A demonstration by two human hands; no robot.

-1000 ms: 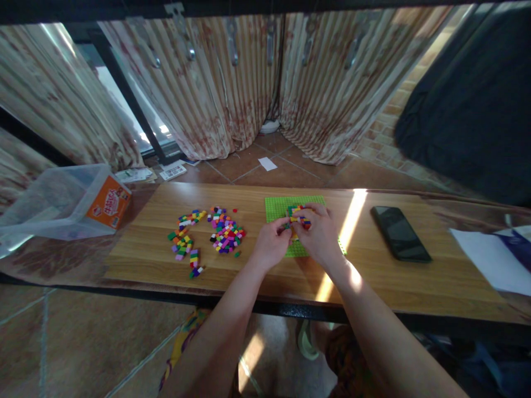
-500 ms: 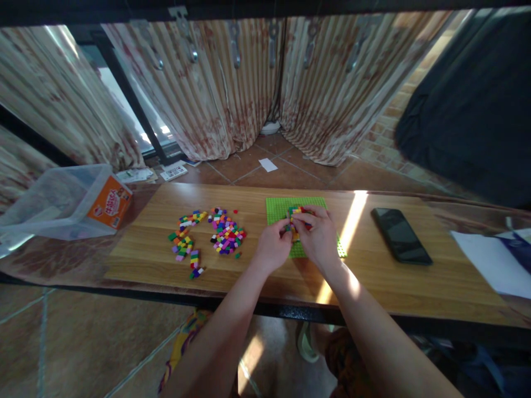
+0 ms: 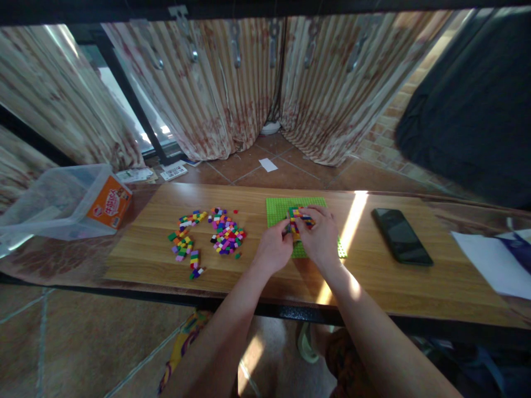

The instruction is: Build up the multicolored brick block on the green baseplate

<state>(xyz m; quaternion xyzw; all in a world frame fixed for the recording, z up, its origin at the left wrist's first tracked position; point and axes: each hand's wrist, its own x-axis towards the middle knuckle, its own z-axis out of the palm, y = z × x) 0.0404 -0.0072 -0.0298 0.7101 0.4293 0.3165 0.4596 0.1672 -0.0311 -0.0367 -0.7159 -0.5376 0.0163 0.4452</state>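
A bright green baseplate (image 3: pixel 279 208) lies on the wooden table. A small multicoloured brick build (image 3: pixel 299 216) stands on it. My left hand (image 3: pixel 272 249) pinches the build's left side from the near edge. My right hand (image 3: pixel 320 235) covers its right side with the fingertips on the bricks. Both hands touch each other over the plate. The lower part of the build is hidden by my fingers.
Loose coloured bricks (image 3: pixel 226 232) lie in two heaps (image 3: pixel 185 239) left of the plate. A black phone (image 3: pixel 400 235) rests to the right, white paper (image 3: pixel 489 261) beyond it. A clear plastic tub (image 3: pixel 58 200) with an orange label sits far left.
Both hands stayed on the build; the fingers shifted slightly, the right hand's fingertips moving a little over the bricks. Nothing else on the table moved.
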